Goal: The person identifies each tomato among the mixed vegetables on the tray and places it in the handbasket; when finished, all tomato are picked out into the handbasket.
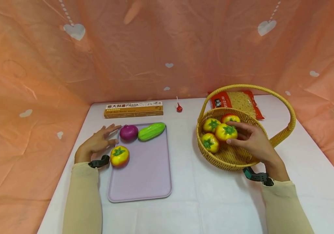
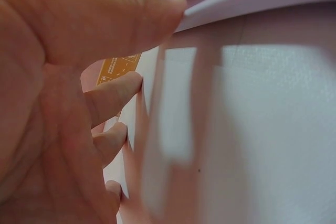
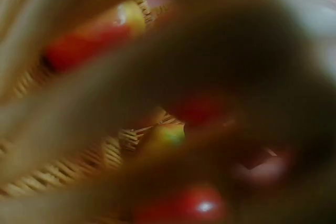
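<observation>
On the left, my left hand reaches over the edge of the lilac tray, fingers spread and thumb at the rim. In the left wrist view the thumb and loosely bent fingers hold nothing. The tray bears a purple onion, a green cucumber and a yellow-and-red fruit with a leafy green top. My right hand is inside the wicker basket, thumb and fingers pinching another such fruit. Several more surround it. The right wrist view is dark and blurred.
Behind the tray lies a pasta box. A red-wrapped lollipop is at the back middle. A bag of pasta lies behind the basket, whose tall handle arches over it and rises beside my right hand.
</observation>
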{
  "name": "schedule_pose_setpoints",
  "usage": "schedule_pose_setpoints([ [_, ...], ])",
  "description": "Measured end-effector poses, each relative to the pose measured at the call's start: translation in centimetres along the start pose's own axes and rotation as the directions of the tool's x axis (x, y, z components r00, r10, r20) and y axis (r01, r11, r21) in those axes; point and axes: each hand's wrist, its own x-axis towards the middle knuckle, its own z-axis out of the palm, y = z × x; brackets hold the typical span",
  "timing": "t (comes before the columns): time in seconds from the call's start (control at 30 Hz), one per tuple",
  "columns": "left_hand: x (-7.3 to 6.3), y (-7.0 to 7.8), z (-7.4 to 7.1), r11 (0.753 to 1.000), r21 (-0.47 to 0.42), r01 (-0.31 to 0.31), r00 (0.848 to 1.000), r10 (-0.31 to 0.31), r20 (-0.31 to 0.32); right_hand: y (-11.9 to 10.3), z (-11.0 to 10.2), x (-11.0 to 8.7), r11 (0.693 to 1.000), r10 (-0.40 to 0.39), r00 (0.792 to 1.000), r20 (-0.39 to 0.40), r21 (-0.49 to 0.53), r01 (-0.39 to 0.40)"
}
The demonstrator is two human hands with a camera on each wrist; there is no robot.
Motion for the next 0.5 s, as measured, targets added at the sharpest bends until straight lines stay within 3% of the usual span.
schedule_pose_setpoints([
  [0.37,0.1,0.1,0.0,1.0,-0.001,0.024,1.0,-0.024,0.01,-0.1,0.0,0.1,0.988,0.005,0.998,-0.057,-0.156,-0.014],
  [0.5,0.2,0.1,0.0,1.0,-0.006,0.027,0.999,-0.027,0.018,-1.1,0.1,-0.2,0.988,-0.024,0.995,-0.093,-0.154,0.009],
])
